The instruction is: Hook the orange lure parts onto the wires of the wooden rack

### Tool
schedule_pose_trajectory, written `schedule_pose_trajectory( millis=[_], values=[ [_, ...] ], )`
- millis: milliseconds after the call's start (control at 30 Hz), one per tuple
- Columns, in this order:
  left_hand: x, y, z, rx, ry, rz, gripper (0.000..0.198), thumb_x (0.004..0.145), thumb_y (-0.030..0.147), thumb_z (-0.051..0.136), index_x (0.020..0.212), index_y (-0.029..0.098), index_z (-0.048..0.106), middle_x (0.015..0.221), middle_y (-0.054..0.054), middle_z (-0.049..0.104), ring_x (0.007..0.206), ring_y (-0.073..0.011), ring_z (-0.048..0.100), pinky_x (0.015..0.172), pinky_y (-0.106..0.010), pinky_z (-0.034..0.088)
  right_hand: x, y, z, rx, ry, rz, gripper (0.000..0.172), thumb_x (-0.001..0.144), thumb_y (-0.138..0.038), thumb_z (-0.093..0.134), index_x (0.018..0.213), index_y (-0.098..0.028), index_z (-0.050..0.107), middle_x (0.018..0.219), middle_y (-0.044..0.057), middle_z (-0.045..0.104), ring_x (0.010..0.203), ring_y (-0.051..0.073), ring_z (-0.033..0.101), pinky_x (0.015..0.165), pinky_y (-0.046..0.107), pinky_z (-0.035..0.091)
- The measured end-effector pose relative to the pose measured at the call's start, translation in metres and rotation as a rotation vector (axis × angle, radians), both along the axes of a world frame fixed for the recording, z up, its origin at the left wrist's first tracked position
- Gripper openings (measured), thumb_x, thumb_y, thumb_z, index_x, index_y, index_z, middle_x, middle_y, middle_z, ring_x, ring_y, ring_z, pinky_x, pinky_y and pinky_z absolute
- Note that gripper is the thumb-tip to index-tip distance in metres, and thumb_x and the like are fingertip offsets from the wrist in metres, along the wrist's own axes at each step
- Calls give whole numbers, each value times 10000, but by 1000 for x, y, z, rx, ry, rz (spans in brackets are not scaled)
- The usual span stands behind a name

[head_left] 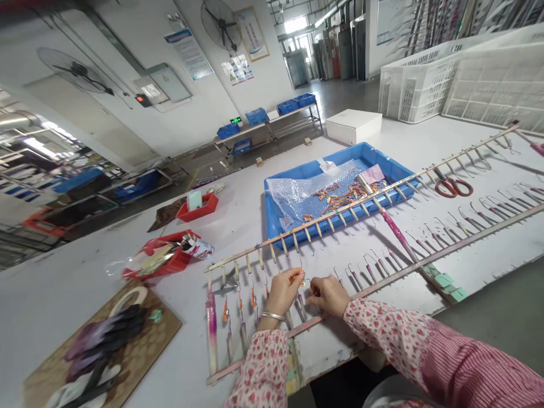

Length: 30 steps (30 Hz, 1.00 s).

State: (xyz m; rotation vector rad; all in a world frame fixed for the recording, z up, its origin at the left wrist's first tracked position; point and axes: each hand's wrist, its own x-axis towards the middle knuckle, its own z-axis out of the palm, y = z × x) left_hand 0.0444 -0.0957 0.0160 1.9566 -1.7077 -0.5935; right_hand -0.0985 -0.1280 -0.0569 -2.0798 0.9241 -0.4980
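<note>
A long wooden rack (450, 245) of two rails with pegs and wire hooks lies across the white table (59, 294). My left hand (281, 294), a bracelet on its wrist, pinches a small orange lure (296, 277) at a hook near the rack's left end. My right hand (328, 294) is closed beside it, fingertips pressed on the same hook area; what it holds is too small to name. A few orange lures (252, 298) hang on the hooks to the left. A blue tray (272, 218) behind the rack holds more orange lures (340, 198) on bubble wrap.
Red-handled scissors (453, 187) lie on the rack's right part. Two red trays (198, 208) and a cardboard sheet with dark gloves (106, 340) sit on the left. A white box (353, 126) and white crates (425, 85) stand at the back right. Green blocks (446, 281) prop up the near rail.
</note>
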Motion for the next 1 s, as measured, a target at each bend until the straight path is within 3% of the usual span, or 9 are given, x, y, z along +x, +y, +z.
schedule_pose_trajectory(
  millis=[167,433,567,667,800,900,1000],
  values=[
    [-3,1,-1,6,-1,-5,287,804,333,428,687,174,636,619,-1,592,616,-138,522,587,-225,344,0,0,0,-21,-24,20,186,690,-323,693,714,-174,584,614,-23,579,574,101,489,551,208,283],
    [0,-5,-9,-16,4,38,256,786,327,453,725,177,651,697,-15,646,672,-149,569,641,-246,381,-4,-2,0,94,-117,34,113,742,-266,627,749,-155,610,601,-26,567,547,85,477,538,181,320],
    [0,-4,-13,-36,76,140,302,729,365,534,935,166,629,667,-2,629,623,-145,564,620,-253,408,-7,-9,12,87,-38,104,153,803,-213,518,834,-137,647,606,18,603,565,110,526,566,195,355],
    [-1,1,-12,-45,133,154,349,690,309,563,1008,169,586,607,36,589,572,-126,540,610,-245,413,-10,-19,29,6,14,120,212,829,-217,470,775,-118,650,536,32,573,533,125,519,561,215,353],
    [-8,6,-4,-26,273,76,399,642,160,534,1040,178,567,753,12,638,716,-134,581,735,-259,434,-10,-30,47,-2,-238,113,163,837,-232,496,813,-146,633,640,8,608,570,100,519,573,194,361],
    [-14,8,0,-27,386,41,451,591,101,553,1035,178,576,925,-24,646,872,-161,581,813,-272,430,-7,-32,49,15,-371,167,85,767,-221,598,725,-150,619,691,-3,610,608,96,524,584,188,377],
    [-17,10,-4,-5,577,115,409,594,168,652,997,169,583,912,-28,630,779,-135,573,692,-233,449,-9,-29,43,97,-463,98,132,805,-253,564,734,-146,594,635,-10,585,558,93,527,552,191,398]
  ],
)
